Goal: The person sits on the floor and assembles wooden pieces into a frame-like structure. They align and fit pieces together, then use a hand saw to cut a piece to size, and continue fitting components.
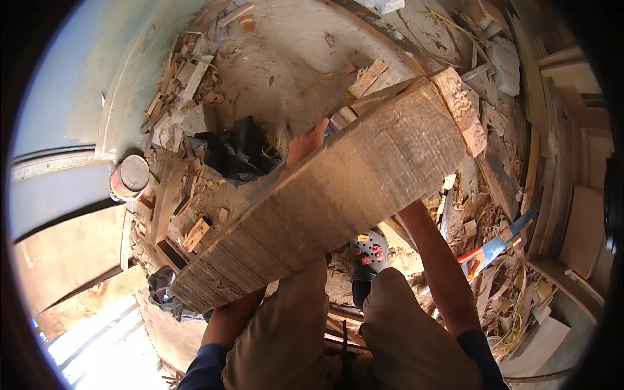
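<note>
While held off the floor, plank [338,188] spans centre, 8 to 2 o'clock | progress: lifted, not yet set down, judged | left hand [305,146]: fingers curled over far edge at 11 | right hand: hidden beneath plank, grip cannot be told, forearm rising from 5 | saw [497,247] on floor at 4.

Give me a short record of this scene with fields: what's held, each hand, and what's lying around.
held: thick rough wooden plank, tilted across the lap
left hand: fingers over the plank's far edge
right hand: hidden under the plank; forearm reaches up to it
ground: wood scraps, black plastic bag, round tin
right side: handsaw with orange handle
foot: grey clog
</note>
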The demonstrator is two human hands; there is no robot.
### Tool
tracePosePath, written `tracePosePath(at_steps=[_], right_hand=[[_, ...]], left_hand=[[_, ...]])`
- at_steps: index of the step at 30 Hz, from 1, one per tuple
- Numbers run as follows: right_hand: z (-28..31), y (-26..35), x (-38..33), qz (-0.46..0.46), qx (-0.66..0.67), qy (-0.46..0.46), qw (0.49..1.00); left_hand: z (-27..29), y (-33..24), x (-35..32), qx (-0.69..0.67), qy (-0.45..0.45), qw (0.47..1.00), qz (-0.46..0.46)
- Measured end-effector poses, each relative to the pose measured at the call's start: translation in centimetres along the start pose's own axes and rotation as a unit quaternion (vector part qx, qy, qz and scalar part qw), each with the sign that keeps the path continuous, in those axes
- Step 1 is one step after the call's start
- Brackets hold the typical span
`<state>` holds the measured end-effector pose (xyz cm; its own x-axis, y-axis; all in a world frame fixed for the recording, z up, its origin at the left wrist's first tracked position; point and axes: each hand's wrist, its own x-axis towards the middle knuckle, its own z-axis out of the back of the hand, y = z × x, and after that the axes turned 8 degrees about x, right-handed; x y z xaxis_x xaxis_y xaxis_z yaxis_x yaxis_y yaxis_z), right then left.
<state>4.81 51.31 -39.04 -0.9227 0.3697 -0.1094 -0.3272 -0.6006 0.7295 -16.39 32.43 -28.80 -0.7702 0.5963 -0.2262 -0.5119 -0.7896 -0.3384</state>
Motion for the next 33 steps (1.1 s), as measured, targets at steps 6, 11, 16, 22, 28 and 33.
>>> tracePosePath(at_steps=[6, 11, 16, 22, 28, 33], right_hand=[[5.1, 7.2, 2.2, 0.024, -0.070, 0.043, 0.996], [10.2, 12.8, 4.8, -0.084, -0.078, 0.125, 0.986], [11.6, 13.6, 6.3, -0.086, -0.087, 0.141, 0.982], [12.5, 12.8, 7.2, -0.044, -0.095, 0.185, 0.977], [12.8, 12.6, 6.9, -0.021, -0.083, 0.185, 0.979], [12.4, 12.5, 6.9, -0.013, -0.087, 0.169, 0.982]], left_hand=[[0.1, 0.8, 0.2, 0.005, 0.014, 1.000, 0.020], [-0.1, 0.5, 1.3, -0.002, 0.028, 0.999, 0.021], [0.5, -0.5, 1.5, -0.035, -0.016, 0.999, 0.014], [-0.3, -1.3, 0.5, -0.055, -0.028, 0.998, 0.034], [-0.2, -1.4, 0.3, -0.047, 0.015, 0.998, 0.031], [-3.4, 4.4, 0.7, -0.292, -0.011, 0.950, -0.113]])
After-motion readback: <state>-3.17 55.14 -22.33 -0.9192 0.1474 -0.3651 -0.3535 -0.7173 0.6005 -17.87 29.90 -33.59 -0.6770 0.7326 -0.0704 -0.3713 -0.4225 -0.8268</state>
